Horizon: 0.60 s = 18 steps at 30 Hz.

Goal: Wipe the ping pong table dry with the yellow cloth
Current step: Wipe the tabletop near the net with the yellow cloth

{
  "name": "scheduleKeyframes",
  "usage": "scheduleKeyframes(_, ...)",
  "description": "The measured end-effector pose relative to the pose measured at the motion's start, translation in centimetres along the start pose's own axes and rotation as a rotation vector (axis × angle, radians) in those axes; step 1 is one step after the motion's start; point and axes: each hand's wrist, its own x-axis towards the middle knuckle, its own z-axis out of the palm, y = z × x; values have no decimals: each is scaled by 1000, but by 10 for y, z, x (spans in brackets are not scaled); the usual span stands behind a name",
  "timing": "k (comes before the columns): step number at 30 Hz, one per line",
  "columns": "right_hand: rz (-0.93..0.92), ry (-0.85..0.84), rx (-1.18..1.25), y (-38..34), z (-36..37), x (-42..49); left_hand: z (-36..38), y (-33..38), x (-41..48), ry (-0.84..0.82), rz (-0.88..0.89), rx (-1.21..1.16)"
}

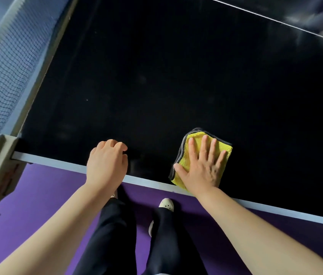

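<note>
The ping pong table (176,80) fills the upper view, its top dark with a pale near edge. A folded yellow cloth (224,150) with a grey rim lies on the table just inside that edge. My right hand (202,165) presses flat on the cloth with the fingers spread and straight. My left hand (107,161) rests over the table's near edge to the left of the cloth, its fingers loosely curled on the surface and holding nothing.
The net (4,72) runs along the left side, fixed to a grey clamp post (0,165) at the table's corner. A white line (275,20) crosses the far right of the top. Below the edge are a purple floor (43,195) and my legs.
</note>
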Motion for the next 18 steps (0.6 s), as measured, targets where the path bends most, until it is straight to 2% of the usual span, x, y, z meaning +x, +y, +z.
scheduleKeyframes(8, -286, 17, -16, -167, -29, 37, -49, -103, 30, -18, -159, 15)
scheduleKeyframes(18, -565, 50, -92, -347, -67, 85, -85, -196, 42, 50, -359, -192)
